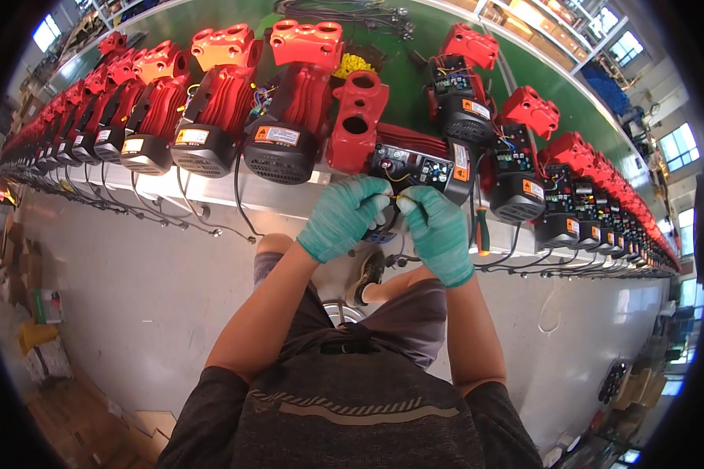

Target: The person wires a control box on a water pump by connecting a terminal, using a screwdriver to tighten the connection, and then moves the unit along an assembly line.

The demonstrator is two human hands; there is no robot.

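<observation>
Both my hands wear green-white knit gloves and meet at the bench edge, in front of a red and black motor unit (422,160) lying on its side. Its electrical box is uncovered, with a circuit board and wires showing. My left hand (348,215) pinches a thin wire (395,195) that comes from the box. Close beside it, my right hand (436,230) pinches the same wire or its end; the fingertips nearly touch. Exactly what sits between the fingertips is too small to make out. A screwdriver (483,233) with a green and orange handle hangs just right of my right hand.
Covered red and black motor units (281,148) line the bench to the left. More with open boxes (516,184) stand to the right. Power cords (242,207) dangle off the front edge. Behind are yellow connectors (354,66) and a cable bundle (356,14) on the green bench top (411,74).
</observation>
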